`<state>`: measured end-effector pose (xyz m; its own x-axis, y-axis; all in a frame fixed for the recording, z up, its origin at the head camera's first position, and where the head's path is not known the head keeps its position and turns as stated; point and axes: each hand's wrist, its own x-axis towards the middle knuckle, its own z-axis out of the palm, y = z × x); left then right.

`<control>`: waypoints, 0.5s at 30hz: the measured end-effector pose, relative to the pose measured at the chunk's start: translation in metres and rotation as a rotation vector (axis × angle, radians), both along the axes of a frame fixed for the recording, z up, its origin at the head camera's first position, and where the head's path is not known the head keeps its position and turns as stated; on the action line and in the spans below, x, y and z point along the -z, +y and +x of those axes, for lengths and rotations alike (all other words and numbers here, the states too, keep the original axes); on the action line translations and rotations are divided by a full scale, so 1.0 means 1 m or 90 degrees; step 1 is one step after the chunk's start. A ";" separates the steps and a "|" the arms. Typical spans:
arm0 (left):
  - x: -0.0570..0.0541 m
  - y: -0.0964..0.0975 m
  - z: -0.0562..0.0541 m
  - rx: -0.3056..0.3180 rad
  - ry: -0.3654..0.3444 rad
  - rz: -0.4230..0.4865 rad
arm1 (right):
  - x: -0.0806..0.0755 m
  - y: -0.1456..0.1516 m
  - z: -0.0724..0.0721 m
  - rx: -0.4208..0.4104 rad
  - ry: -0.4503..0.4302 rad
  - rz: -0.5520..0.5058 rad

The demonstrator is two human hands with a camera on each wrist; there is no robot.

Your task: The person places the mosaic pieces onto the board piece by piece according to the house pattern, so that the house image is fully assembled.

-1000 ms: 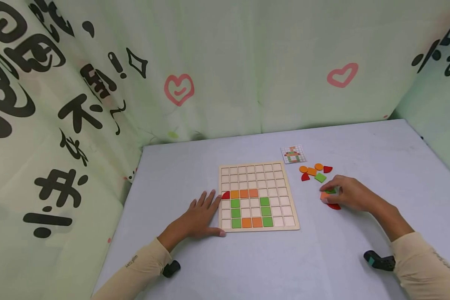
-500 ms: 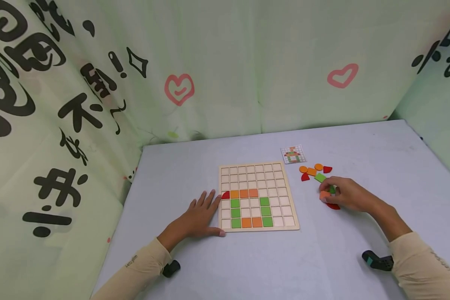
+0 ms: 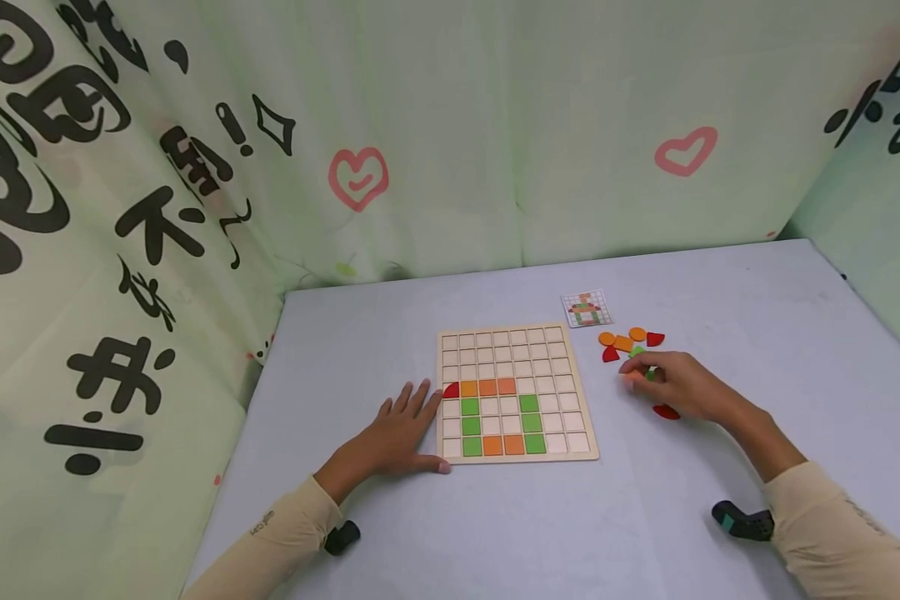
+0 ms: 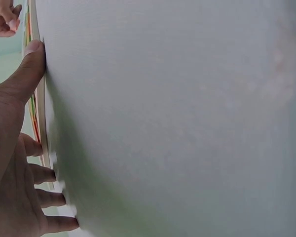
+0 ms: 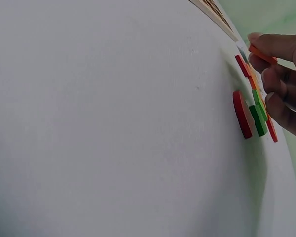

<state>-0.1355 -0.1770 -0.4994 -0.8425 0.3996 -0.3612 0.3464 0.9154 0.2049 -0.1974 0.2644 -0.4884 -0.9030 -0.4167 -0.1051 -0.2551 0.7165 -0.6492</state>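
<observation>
In the head view a wooden grid board (image 3: 547,367) lies on the table, with green, orange and red tiles set in its lower left cells. My left hand (image 3: 393,437) rests with spread fingers at its left edge, the thumb touching the near left corner. Over the loose pieces to the right, my right hand (image 3: 678,385) pinches an orange tile (image 5: 263,54) between thumb and finger, lifted off the table in the right wrist view. Below that hand lie a red curved piece (image 5: 241,114) and a green tile (image 5: 259,121), partly hidden in the head view.
A small pattern card (image 3: 587,309) lies beyond the board's far right corner. Near it are an orange disc (image 3: 637,334), an orange tile (image 3: 623,343) and a red wedge (image 3: 610,354), among other pieces. A curtain (image 3: 450,125) hangs behind the table (image 3: 367,325).
My right hand has moved left and slightly away from me, lifting the orange tile off the pile and baring the red curved piece. The left hand stays put.
</observation>
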 end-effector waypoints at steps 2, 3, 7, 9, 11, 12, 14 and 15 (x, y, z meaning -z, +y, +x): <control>0.000 0.000 0.000 0.000 0.000 0.000 | 0.000 -0.005 0.000 0.000 -0.010 -0.010; 0.000 0.000 0.000 -0.001 0.000 0.001 | 0.000 -0.008 -0.001 -0.001 -0.018 -0.016; -0.001 0.000 0.000 0.000 0.003 0.000 | 0.000 -0.018 -0.002 -0.011 -0.051 -0.031; -0.001 0.000 0.000 0.002 0.005 -0.001 | -0.001 -0.024 -0.003 -0.021 -0.058 -0.033; -0.001 0.000 0.000 0.005 0.006 -0.003 | -0.002 -0.029 -0.004 -0.033 -0.067 -0.033; -0.001 0.000 0.000 0.005 0.005 -0.004 | -0.002 -0.031 -0.005 -0.039 -0.071 -0.032; -0.001 0.000 0.000 0.007 0.003 -0.007 | -0.004 -0.036 -0.006 -0.052 -0.079 -0.029; -0.001 0.000 -0.001 0.007 0.001 -0.007 | -0.005 -0.038 -0.007 -0.056 -0.082 -0.028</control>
